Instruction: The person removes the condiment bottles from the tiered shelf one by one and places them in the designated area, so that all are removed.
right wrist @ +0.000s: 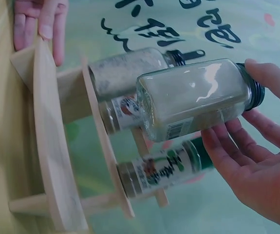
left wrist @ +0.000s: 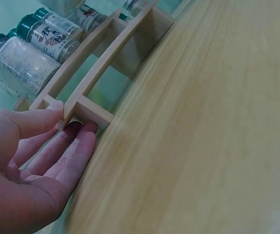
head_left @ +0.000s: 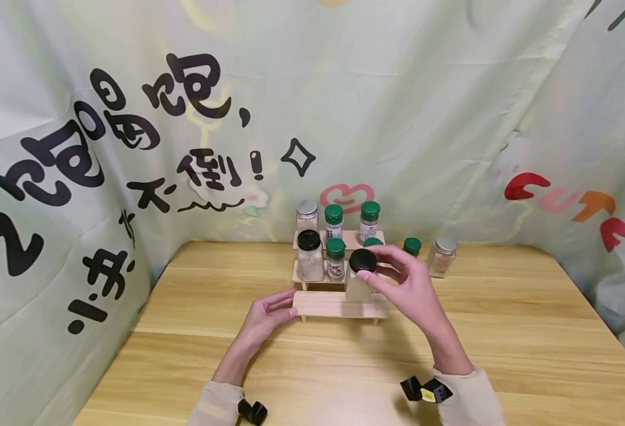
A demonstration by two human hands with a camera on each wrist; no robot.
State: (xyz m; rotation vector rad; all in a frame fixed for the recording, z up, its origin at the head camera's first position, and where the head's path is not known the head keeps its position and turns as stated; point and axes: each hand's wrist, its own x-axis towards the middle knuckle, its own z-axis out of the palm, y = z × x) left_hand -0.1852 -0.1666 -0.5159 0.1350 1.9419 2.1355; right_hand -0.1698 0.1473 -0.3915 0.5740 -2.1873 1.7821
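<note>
My right hand (head_left: 409, 287) grips a square glass jar (right wrist: 193, 100) with a black lid, thumb and fingers about its upper part. In the right wrist view pale contents and a barcode label show through the jar, which is above the front step of a three-tier wooden rack (head_left: 323, 305). At the rack's left end my left hand (left wrist: 42, 156) pinches the front step, thumb on top and fingers beneath. On the middle step stand a black-lidded jar (head_left: 310, 260) and a green-capped spice bottle (head_left: 336, 263); another green-capped bottle (right wrist: 161, 170) is partly hidden behind my right hand in the head view.
The top step bears a silver-lidded jar (head_left: 307, 216) and two green-capped bottles, one at the right (head_left: 369, 222). Right of the rack, another green-capped bottle (head_left: 412, 245) and a silver-lidded jar (head_left: 442, 258) stand on the wooden table (head_left: 504, 331). A printed curtain (head_left: 424, 118) hangs behind.
</note>
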